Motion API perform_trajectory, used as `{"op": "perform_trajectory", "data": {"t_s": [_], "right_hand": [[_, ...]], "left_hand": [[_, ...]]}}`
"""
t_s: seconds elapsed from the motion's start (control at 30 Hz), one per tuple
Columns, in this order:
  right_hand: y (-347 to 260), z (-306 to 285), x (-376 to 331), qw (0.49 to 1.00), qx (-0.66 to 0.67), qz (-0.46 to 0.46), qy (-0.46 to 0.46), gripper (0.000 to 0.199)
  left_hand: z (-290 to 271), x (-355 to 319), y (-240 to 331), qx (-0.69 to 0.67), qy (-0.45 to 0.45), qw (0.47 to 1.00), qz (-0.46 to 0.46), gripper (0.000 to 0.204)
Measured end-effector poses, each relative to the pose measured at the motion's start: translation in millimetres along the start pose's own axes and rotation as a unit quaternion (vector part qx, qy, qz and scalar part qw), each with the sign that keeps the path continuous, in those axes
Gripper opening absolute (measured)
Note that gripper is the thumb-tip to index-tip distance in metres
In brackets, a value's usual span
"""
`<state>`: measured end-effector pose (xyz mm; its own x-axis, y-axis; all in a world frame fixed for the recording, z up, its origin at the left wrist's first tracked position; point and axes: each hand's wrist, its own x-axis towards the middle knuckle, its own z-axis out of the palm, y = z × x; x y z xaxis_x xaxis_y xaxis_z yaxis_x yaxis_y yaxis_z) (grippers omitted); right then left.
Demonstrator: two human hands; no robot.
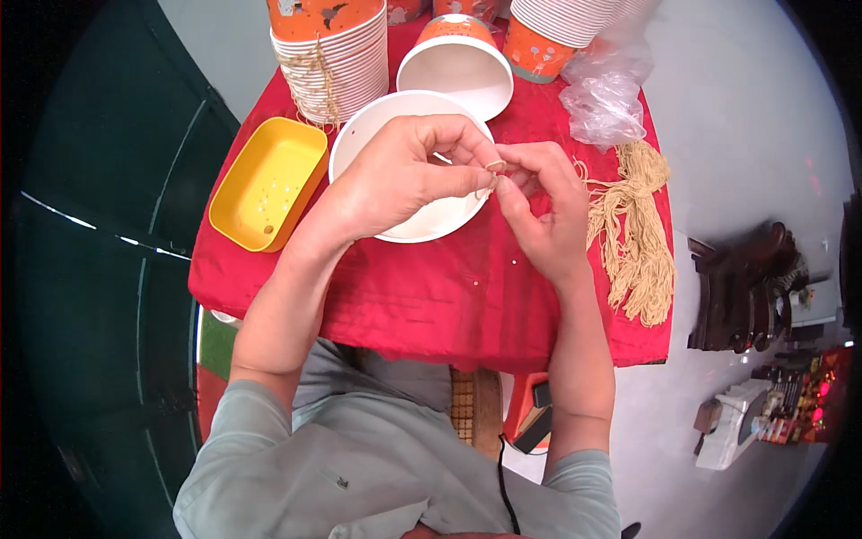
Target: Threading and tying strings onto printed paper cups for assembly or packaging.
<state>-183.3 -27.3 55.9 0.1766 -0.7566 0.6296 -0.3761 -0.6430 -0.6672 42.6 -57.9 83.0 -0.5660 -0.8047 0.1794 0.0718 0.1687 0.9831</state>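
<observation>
My left hand [395, 171] and my right hand [549, 202] meet over the right side of a white paper bucket [373, 117]. The fingertips of both are pinched on a short piece of tan string [494, 167], which bends into a small loop between them. Much of the string is hidden by the fingers. The bucket stands mouth up, its wall showing a small hole at the left; my hands cover part of its inside. To the right of my right hand lies a bundle of loose tan strings [639, 242].
A yellow tray [229, 202] with small white bits stands at the left. Behind are a stack of orange-and-white buckets [332, 81] draped with strings, a tipped bucket [462, 76], another stack [537, 49] and a clear plastic bag [603, 103]. A red cloth [404, 310] covers the table.
</observation>
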Motion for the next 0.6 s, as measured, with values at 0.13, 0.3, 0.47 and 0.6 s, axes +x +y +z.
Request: {"op": "perform_trajectory", "data": {"t_s": [0.13,0.3,0.47,0.6], "right_hand": [[13,-6,-3,0.999,0.035,0.000,0.008,0.015],[3,-15,-5,0.992,0.106,0.057,-0.040,0.008],[-12,-40,-2,0.904,0.328,0.135,-0.237,0.009],[4,-29,-2,0.930,0.304,0.185,-0.089,0.016]], "left_hand": [[5,0,6,0.015,0.001,1.000,-0.003,0.014],[13,-2,12,0.193,0.048,0.972,0.123,0.016],[17,0,14,0.358,0.046,0.903,0.233,0.019],[21,2,20,0.401,0.036,0.879,0.254,0.021]]}}
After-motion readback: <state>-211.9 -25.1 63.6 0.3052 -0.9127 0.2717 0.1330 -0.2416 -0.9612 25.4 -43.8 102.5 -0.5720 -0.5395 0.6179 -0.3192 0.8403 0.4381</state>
